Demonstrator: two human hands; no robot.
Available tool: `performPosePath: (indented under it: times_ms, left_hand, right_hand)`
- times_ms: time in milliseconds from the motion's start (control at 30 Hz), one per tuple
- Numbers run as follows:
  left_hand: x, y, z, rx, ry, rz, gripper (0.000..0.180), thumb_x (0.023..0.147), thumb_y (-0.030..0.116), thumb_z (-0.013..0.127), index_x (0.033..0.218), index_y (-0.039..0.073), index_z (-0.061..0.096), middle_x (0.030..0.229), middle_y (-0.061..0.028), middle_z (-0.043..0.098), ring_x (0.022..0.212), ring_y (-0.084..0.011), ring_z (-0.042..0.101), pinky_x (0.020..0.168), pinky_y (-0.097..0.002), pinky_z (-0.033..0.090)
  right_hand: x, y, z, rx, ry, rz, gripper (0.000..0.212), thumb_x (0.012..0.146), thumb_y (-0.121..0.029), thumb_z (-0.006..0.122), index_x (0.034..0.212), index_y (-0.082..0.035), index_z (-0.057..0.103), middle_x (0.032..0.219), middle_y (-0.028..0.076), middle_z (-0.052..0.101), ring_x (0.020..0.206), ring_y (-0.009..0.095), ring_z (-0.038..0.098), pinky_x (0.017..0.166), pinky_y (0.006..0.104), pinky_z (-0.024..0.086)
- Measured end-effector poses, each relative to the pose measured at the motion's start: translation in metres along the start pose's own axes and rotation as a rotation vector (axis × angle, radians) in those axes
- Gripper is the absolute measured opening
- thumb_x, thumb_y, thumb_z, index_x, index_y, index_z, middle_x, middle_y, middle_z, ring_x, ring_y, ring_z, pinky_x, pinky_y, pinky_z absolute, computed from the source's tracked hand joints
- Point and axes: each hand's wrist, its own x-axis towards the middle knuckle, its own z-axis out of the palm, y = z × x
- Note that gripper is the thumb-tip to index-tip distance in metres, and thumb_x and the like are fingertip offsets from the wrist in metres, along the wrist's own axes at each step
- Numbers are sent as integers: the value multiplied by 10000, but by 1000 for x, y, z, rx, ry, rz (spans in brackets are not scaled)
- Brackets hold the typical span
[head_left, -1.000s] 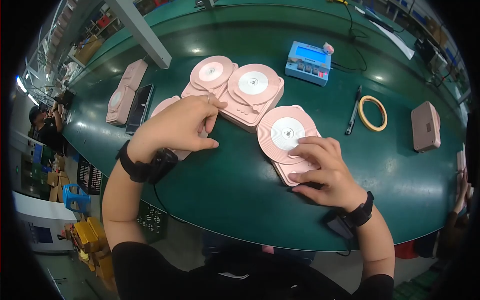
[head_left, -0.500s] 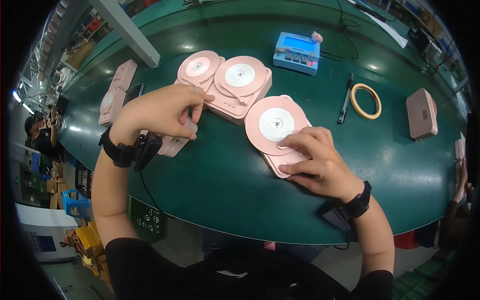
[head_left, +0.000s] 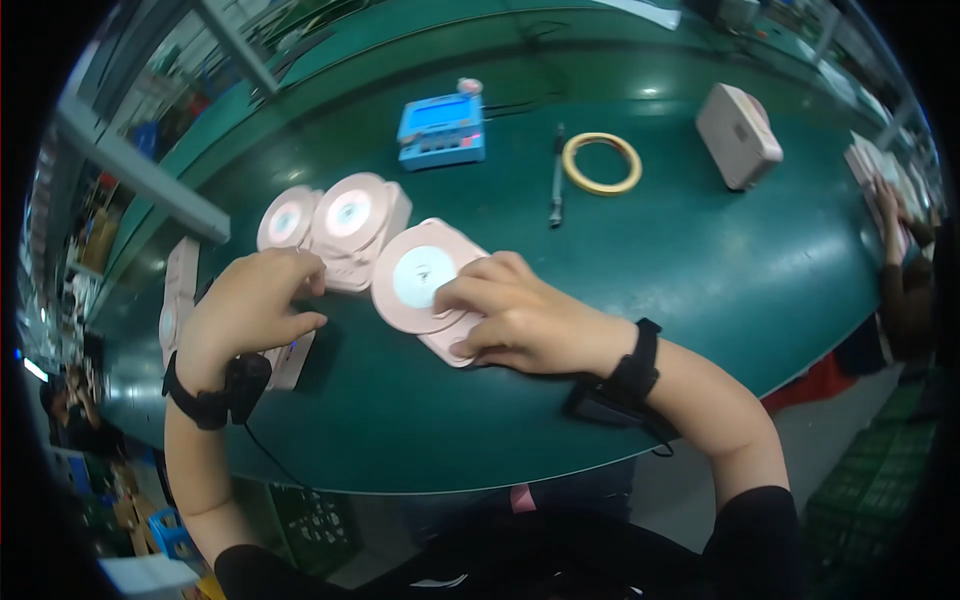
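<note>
My right hand (head_left: 520, 318) rests on a pink disc player (head_left: 420, 282) lying flat on the green table (head_left: 700, 260), fingers gripping its near right edge. My left hand (head_left: 250, 310) lies curled over another pink device (head_left: 290, 362) to the left, which it mostly hides. Two more pink disc players (head_left: 350, 215) (head_left: 285, 220) sit side by side just beyond my left hand. Both wrists wear black straps.
A blue box-shaped device (head_left: 440, 130), a black pen (head_left: 556, 185) and a ring of yellow tape (head_left: 601, 163) lie further back. A pink closed case (head_left: 738, 135) stands at the back right. More pink units (head_left: 178, 290) sit at far left. Another person's arm (head_left: 895, 240) shows at right.
My left hand has slid left and nearer, off the paired players and onto the pink device beside them. My right hand stays on the front player. The view has shifted.
</note>
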Motion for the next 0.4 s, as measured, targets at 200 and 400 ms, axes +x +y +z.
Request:
performPosePath:
  times_ms: [200, 400]
  left_hand:
    - [92, 82, -21, 40, 165, 387, 285, 741, 205, 665, 958, 39, 580, 935, -134, 625, 907, -323, 583, 767, -406, 469]
    - [206, 111, 8, 257, 127, 639, 387, 749, 230, 689, 1081, 58, 587, 1018, -161, 625, 1030, -313, 565, 879, -398, 468]
  right_hand:
    - [-9, 2, -3, 1, -40, 6, 157, 656, -106, 748, 809, -90, 716, 1090, 86, 561, 1098, 244, 489, 940, 405, 335]
    - [-8, 3, -1, 6, -67, -17, 174, 654, -101, 747, 826, -117, 725, 1121, 86, 546, 1158, 238, 442, 950, 428, 320]
